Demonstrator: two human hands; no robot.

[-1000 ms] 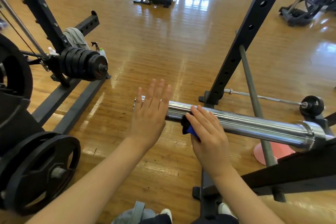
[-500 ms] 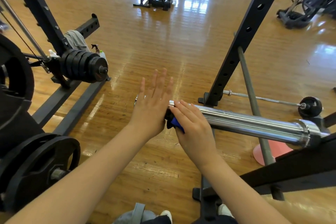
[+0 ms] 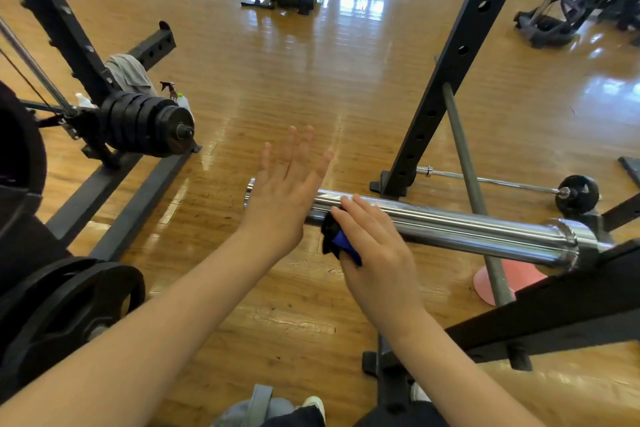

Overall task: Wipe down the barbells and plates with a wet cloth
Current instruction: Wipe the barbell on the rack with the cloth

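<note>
**The bar sleeve runs left to right, and your cloth hand sits near its free end**

Your right hand is curled over the chrome bar sleeve, pressing a dark blue cloth against its near side. The fingers are closed on the cloth and draped across the top of the sleeve, so the grip is a wrap, not a pinch. Your left hand is flat and open, fingers spread, holding nothing; it lies over the sleeve's free end, and from this angle you cannot tell whether the palm touches the metal or only hovers above it.

The relation that matters is the sleeve's long axis. It lies roughly horizontal across your view, its free end at the left under your open hand, its thick collar at the right where it meets the black rack. Your cloth hand is close to the free end, so nearly the whole bright length lies to its right, toward the collar. Any stroke has to travel along that line, and the right hand is the one placed to make it.

My reading is that most of this sleeve is not yet covered from where you stand. The stacked black plates on the left and the small barbell on the floor beyond the rack stand well apart from both hands.
</note>
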